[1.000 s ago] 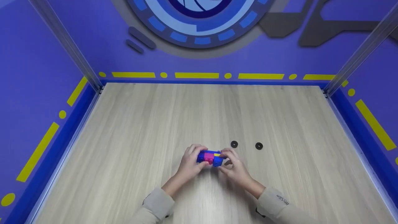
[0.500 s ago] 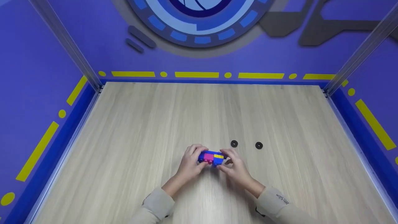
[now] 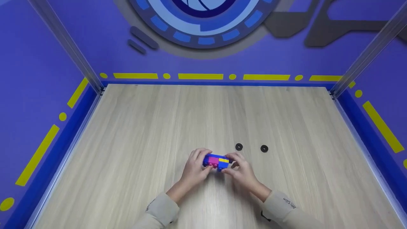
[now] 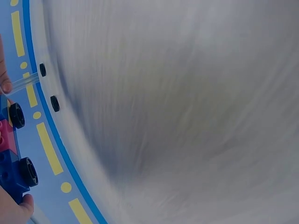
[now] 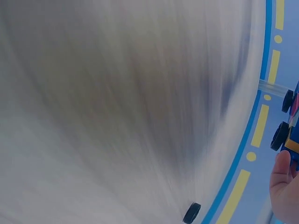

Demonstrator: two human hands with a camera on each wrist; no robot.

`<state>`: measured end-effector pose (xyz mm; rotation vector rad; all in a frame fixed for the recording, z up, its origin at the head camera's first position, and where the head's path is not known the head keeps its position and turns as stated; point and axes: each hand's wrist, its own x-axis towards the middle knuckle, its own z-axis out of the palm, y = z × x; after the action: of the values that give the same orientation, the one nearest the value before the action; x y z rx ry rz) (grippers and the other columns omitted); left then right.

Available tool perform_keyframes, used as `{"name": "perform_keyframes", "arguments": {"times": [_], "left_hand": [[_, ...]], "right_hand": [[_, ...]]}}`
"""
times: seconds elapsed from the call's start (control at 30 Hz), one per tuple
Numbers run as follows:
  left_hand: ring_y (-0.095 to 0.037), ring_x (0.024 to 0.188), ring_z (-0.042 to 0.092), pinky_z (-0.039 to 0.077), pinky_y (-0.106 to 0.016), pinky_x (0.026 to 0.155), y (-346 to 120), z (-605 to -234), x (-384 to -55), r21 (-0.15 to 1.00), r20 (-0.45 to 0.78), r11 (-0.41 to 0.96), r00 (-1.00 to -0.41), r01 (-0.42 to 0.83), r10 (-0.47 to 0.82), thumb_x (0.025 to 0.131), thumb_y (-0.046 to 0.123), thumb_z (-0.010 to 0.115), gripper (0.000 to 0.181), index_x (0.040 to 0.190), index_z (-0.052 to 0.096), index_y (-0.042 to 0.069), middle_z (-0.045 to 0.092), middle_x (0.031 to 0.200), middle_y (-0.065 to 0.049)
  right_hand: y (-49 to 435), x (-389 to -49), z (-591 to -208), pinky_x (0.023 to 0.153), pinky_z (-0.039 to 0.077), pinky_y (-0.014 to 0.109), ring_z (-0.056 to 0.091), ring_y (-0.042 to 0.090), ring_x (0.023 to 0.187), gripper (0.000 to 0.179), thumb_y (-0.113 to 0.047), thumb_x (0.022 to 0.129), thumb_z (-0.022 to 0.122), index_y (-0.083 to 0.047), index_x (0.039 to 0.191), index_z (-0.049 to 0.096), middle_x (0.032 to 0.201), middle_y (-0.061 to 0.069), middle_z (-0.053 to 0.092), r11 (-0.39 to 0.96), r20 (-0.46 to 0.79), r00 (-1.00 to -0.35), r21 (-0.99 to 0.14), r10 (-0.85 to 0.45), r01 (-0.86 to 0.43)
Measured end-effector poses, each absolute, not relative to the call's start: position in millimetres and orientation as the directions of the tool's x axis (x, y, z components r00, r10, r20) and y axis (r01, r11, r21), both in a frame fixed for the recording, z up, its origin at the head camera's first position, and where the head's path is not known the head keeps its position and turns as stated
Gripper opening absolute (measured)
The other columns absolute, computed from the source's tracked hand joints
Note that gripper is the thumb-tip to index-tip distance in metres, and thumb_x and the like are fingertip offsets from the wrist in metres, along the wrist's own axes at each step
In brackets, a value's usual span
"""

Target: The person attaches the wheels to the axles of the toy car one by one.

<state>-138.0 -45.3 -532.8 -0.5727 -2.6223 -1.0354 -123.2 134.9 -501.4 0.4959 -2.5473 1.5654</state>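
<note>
A small toy car (image 3: 213,160) of blue, pink and yellow building bricks is held between both hands, near the front middle of the table. My left hand (image 3: 193,168) grips its left end, thumb on the near side and fingers over the far side. At the right end, my right hand (image 3: 242,171) pinches the blue and yellow part between thumb and fingers. On the car's underside, the left wrist view shows a black wheel (image 4: 29,171) near the left hand and another wheel (image 4: 17,115) farther along. The right wrist view also shows black wheels, one wheel (image 5: 280,136) close to the right fingertips.
Two loose black rings, a nearer-to-hand ring (image 3: 239,146) and a ring farther right (image 3: 264,148), lie on the wooden table (image 3: 143,127) beyond the right hand. Blue panels with yellow marks, such as the back panel (image 3: 203,68), wall in the back and sides.
The car has turned slightly, so more of its yellow brick shows. My right fingers have shifted a little along its end; the left hand has hardly moved.
</note>
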Motion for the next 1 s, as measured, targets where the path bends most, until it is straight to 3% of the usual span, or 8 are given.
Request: {"name": "perform_keyframes", "arguments": {"times": [0.4, 0.6, 0.77, 1.0], "left_hand": [[-0.016, 0.107, 0.047, 0.042, -0.032, 0.091, -47.5, -531.3, -139.8, 0.572, 0.394, 0.662, -0.87, 0.484, 0.296, 0.074, 0.018, 0.069, 0.045, 0.114, 0.05, 0.013, 0.05, 0.113, -0.001], [-0.017, 0.11, 0.047, 0.041, -0.032, 0.094, -48.7, -531.4, -142.0, 0.556, 0.38, 0.678, -0.873, 0.481, 0.307, 0.074, 0.022, 0.07, 0.046, 0.115, 0.05, 0.013, 0.05, 0.116, -0.001], [-0.022, 0.12, 0.041, 0.038, -0.036, 0.097, -49.2, -534.1, -141.3, 0.605, 0.321, 0.684, -0.911, 0.407, 0.258, 0.075, 0.026, 0.069, 0.057, 0.124, 0.044, 0.014, 0.043, 0.128, -0.005], [-0.029, 0.123, 0.039, 0.038, -0.042, 0.096, -48.5, -536.2, -136.4, 0.751, 0.198, 0.615, -0.971, 0.24, 0.137, 0.078, 0.041, 0.062, 0.073, 0.136, 0.028, 0.014, 0.03, 0.139, -0.012]], "right_hand": [[142.9, -134.8, -538.4, 0.064, 0.05, 0.029, 0.052, 0.016, 0.085, 0.037, -0.01, 0.067, 0.074, -0.004, 0.1, 0.06, 0.1, 0.007, 0.056, 0.413, 0.283, -0.938, -0.844, -0.202, -0.343], [140.8, -131.9, -534.0, 0.064, 0.051, 0.031, 0.053, 0.02, 0.085, 0.037, -0.005, 0.067, 0.072, 0.001, 0.101, 0.058, 0.1, 0.012, 0.054, 0.387, 0.282, -0.939, -0.857, -0.2, -0.34], [135.3, -125.3, -516.0, 0.065, 0.051, 0.034, 0.054, 0.026, 0.084, 0.038, 0.004, 0.067, 0.07, 0.009, 0.101, 0.055, 0.099, 0.018, 0.053, 0.377, 0.261, -0.948, -0.872, -0.181, -0.312], [136.6, -126.4, -518.9, 0.069, 0.051, 0.032, 0.053, 0.024, 0.087, 0.042, 0.004, 0.067, 0.07, 0.007, 0.104, 0.052, 0.102, 0.017, 0.052, 0.379, 0.23, -0.966, -0.889, -0.114, -0.256]]}}
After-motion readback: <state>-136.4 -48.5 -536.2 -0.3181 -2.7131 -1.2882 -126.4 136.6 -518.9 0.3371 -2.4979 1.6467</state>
